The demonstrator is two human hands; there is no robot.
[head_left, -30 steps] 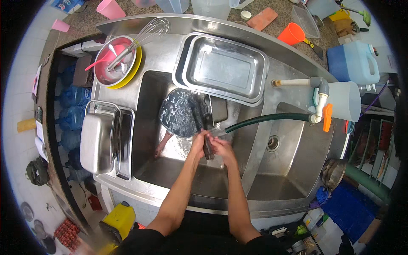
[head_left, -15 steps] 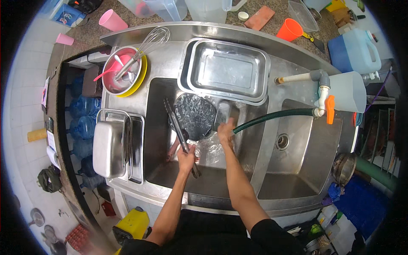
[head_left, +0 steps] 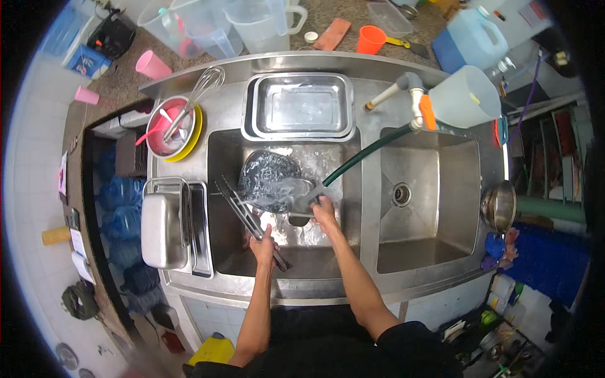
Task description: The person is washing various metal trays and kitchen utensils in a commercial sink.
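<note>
My left hand (head_left: 263, 247) is closed round a pair of metal tongs (head_left: 238, 209), held slanting over the left part of the sink basin (head_left: 343, 255). My right hand (head_left: 324, 213) grips the end of a green hose (head_left: 365, 154), where a greyish see-through piece (head_left: 307, 198) shows at the fingers; its kind is unclear. Water (head_left: 277, 189) streams leftward from there toward the tongs. Behind the stream, a round black pan-like thing (head_left: 268, 167) lies in the basin with water rippling over it.
Steel trays (head_left: 302, 133) overlap the basin's far edge. A bowl (head_left: 151, 135) with a whisk (head_left: 205, 85) stands at the left, above upturned steel pans (head_left: 164, 230). The second basin (head_left: 428, 236) has a drain. Near the tap valve (head_left: 427, 112) stands a translucent jug (head_left: 463, 97).
My view has shifted. My right hand has come nearer and lower in the basin, turning the stream leftward toward the tongs. My left hand still holds the tongs, now tilted more to the left.
</note>
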